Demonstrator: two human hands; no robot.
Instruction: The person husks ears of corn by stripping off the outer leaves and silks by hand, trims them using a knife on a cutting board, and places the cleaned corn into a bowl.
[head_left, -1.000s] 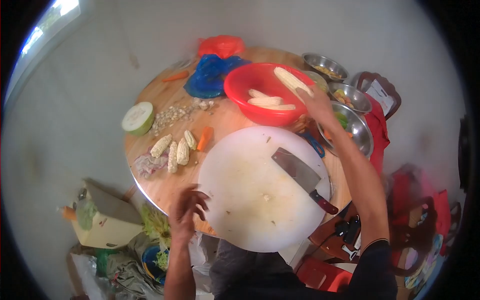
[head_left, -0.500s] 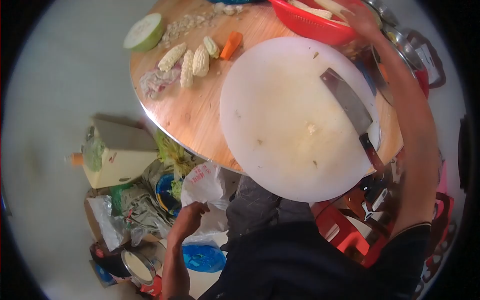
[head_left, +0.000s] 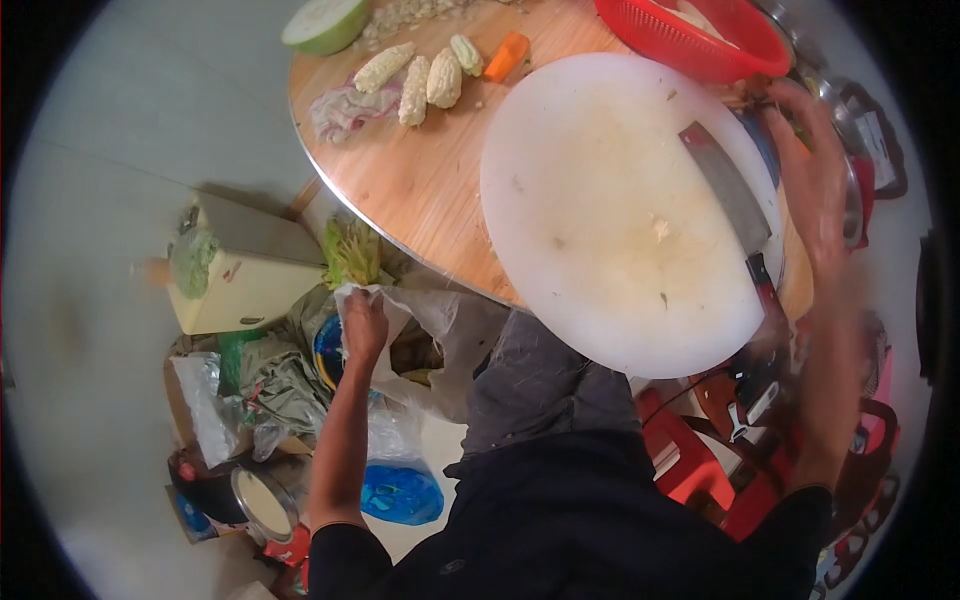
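Observation:
My left hand (head_left: 364, 318) is closed on the rim of a whitish plastic bag (head_left: 450, 335) below the table edge; the bag hangs open, with something dark and greenish inside. Blurred by motion, my right hand (head_left: 800, 125) is right of the round white cutting board (head_left: 600, 220), just below the red basket (head_left: 700, 45); its fingers are too smeared to read. On the board's right side lies a cleaver (head_left: 725, 185), with small scraps nearby. Pale corn (head_left: 692, 15) shows in the basket. Several short corn pieces (head_left: 443, 78) rest on the table beside an orange carrot piece (head_left: 507, 57).
A cut green melon (head_left: 326, 27) and a crumpled cloth-like wrapper (head_left: 345, 110) are on the wooden table (head_left: 410, 190). Left of my left hand stand a cream bin (head_left: 245, 265) and leafy greens (head_left: 352, 255). A blue bag (head_left: 400, 493) lies below. Metal bowls are at the right edge.
My left hand has moved up and taken hold of the plastic bag, which is now spread open. My right hand has left the corn and basket and moved down to the right. The view has tilted downward.

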